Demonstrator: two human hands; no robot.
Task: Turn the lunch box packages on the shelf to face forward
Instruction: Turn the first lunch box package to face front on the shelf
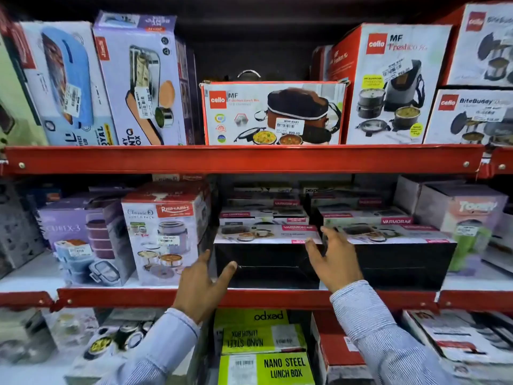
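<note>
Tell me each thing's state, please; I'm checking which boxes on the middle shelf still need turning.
Left black box: plain black side forward, printed side up, between both hands.
Right black box: plain black side forward, printed side up.
Rishabh box: upright, printed front forward.
Purple box: printed front forward.
Left hand: open, thumb on the left black box.
Right hand: open, at that box's right edge.

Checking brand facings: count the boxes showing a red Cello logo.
4, all on the top shelf: centre box, tall box beside it, and two stacked at far right. More may hide behind.
</note>
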